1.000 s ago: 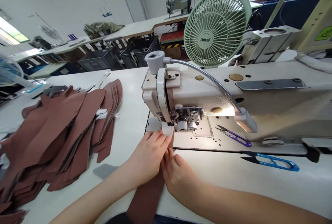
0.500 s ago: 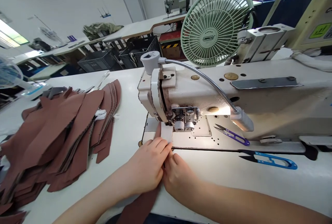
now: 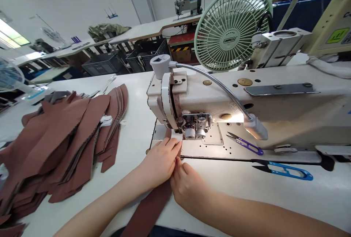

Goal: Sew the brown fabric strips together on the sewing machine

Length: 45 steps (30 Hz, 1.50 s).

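Observation:
A long brown fabric strip (image 3: 149, 207) runs from the table's front edge, under my hands, to the sewing machine (image 3: 170, 101). My left hand (image 3: 160, 162) curls over the strip close to the presser area, fingers together, holding it down. Just below and to the right, my right hand (image 3: 189, 185) pinches the strip's right edge between thumb and fingers. A short piece of white tape (image 3: 177, 135) lies on the strip between my left fingertips and the needle area. The needle itself is hidden behind the machine head.
Brown cut pieces (image 3: 63, 138) are piled on the left of the table. Purple thread snips (image 3: 245, 145) rest on the machine bed; blue thread snips (image 3: 285, 169) lie in front of it. A green fan (image 3: 233, 28) stands behind, and a lamp (image 3: 255, 126) hangs over the bed.
My left hand has moved a little forward toward the needle area, and less of the white tape shows. My right hand stays nearly in place. The fan head has turned slightly right.

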Motion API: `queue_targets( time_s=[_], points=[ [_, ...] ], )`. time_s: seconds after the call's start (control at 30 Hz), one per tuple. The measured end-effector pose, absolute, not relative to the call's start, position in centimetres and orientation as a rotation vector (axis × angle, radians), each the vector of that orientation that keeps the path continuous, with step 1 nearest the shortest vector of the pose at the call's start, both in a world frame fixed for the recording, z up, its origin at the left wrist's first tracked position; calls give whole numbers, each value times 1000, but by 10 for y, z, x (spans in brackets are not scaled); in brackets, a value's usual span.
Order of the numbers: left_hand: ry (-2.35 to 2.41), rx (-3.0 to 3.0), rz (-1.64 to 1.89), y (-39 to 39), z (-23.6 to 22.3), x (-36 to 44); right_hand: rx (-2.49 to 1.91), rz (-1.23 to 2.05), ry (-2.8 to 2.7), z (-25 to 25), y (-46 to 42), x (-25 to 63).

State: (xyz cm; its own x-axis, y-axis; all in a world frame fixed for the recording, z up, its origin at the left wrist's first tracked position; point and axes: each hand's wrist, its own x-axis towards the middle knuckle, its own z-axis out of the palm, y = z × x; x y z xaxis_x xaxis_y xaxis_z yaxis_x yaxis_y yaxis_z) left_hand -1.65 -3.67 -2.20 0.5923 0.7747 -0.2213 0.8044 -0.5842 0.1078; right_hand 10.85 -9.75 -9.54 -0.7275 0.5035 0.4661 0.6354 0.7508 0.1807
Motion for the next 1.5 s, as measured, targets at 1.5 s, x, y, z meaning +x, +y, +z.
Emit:
queue_targets(
  time_s=[1.5],
  points=[
    [1214, 2619, -440, -49, 0, -24, -975, -454, -2650, -88, -106, 80]
  ],
)
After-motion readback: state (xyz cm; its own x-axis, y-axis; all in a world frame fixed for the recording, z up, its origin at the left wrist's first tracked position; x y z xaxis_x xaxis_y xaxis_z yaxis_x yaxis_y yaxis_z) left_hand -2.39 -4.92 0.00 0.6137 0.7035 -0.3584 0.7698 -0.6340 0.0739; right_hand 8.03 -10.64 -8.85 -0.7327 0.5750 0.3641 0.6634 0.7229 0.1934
